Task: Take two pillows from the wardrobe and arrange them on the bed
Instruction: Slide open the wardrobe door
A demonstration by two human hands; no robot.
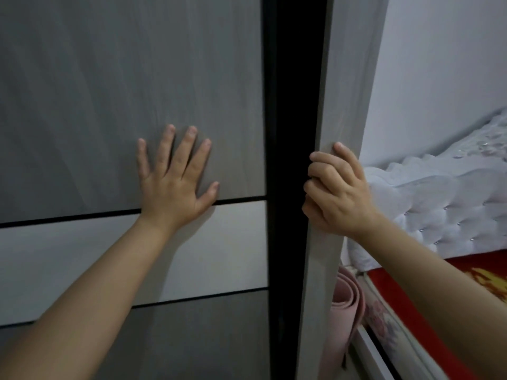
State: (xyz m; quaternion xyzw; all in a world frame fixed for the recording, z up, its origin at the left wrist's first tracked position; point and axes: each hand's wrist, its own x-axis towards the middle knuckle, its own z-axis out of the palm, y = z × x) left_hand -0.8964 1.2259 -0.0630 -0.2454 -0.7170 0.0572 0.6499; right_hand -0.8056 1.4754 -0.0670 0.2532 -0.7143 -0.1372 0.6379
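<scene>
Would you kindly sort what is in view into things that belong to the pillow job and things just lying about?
Job:
wardrobe door, left hand flat on it
wardrobe side panel, right hand gripping its edge
bed

Lying about:
pink rolled mat
white tufted headboard

No pillows in view.

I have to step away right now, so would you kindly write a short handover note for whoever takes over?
Left hand: open, flat against the grey wardrobe door.
Right hand: fingers curled round the edge of the right-hand panel, beside a narrow dark gap.
Things: no pillows in view; the wardrobe interior is too dark to see. The bed, with its red cover and white tufted headboard, lies to the right.
Done: only a narrow opening shows.
Left: open the wardrobe fully, take out two pillows, arrange them on the bed.
</scene>
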